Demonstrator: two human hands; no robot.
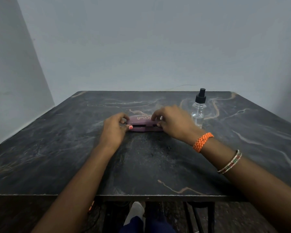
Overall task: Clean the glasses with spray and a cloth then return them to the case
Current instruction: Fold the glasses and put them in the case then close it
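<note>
Pinching each end of the slim purple glasses case (144,124), left hand (113,130) and right hand (172,122) grip it mid-desk (57,157). Its lid is slightly ajar. A clear spray bottle (199,109) stands near the far right corner.

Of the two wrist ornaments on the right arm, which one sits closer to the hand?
The orange braided band, right at the wrist behind the right hand. The thin beaded bangles, with red and green stones, sit further up the forearm.

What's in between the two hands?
The purple glasses case, in the head view. The left hand and right hand hold its two ends; its lid is slightly open.
</note>
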